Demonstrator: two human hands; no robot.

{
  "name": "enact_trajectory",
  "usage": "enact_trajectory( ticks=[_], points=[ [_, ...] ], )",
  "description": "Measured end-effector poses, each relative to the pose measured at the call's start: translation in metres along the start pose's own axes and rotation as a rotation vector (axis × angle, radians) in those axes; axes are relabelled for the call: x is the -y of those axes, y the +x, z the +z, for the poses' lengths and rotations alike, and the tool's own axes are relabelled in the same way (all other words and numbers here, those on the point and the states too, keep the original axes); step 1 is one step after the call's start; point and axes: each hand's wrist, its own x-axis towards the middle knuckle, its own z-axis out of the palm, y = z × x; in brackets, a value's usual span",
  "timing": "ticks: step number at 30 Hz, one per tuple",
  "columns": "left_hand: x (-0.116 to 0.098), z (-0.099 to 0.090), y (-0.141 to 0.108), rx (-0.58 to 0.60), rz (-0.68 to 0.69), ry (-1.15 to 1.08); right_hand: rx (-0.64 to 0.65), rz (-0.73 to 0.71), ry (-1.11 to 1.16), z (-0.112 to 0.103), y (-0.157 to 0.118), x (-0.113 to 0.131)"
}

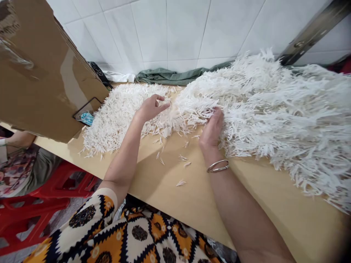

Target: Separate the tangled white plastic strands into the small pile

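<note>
Two heaps of white, thin, branched plastic-looking sprigs lie on the table. My left hand (153, 108) is over the right edge of the smaller left heap (117, 113), thumb and forefinger apart, with nothing visible between them. Beside the larger right heap (274, 113), my right hand (212, 128) rests against its left end. Its fingers are stretched upward and partly covered by the white strands. A silver bangle (218, 166) circles the right wrist. Several loose sprigs (181, 182) are scattered on the wood-coloured tabletop (164, 175) between my arms.
A large cardboard box (41, 73) stands at the left, with a black wire frame (87, 109) at its side. Green cloth (172, 76) lies along the tiled wall (186, 29). Red stools (65, 179) and another person's arm (19, 140) are at lower left.
</note>
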Motion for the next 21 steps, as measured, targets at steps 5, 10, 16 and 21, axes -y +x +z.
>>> enact_trajectory(
  ticks=[5,10,16,21],
  points=[
    [0.019,-0.011,0.007,0.075,-0.078,0.31,-0.02,0.049,0.012,-0.003,0.01,0.002],
    [0.021,-0.046,0.0,0.069,-0.007,0.169,0.02,0.029,-0.022,-0.009,0.022,-0.011],
    [-0.002,-0.045,-0.001,-0.133,0.184,-0.46,0.005,0.075,0.056,-0.007,0.017,-0.017],
    [-0.005,-0.038,0.012,-0.241,0.351,-0.64,0.01,0.114,-0.135,-0.009,0.009,-0.008]
  ],
)
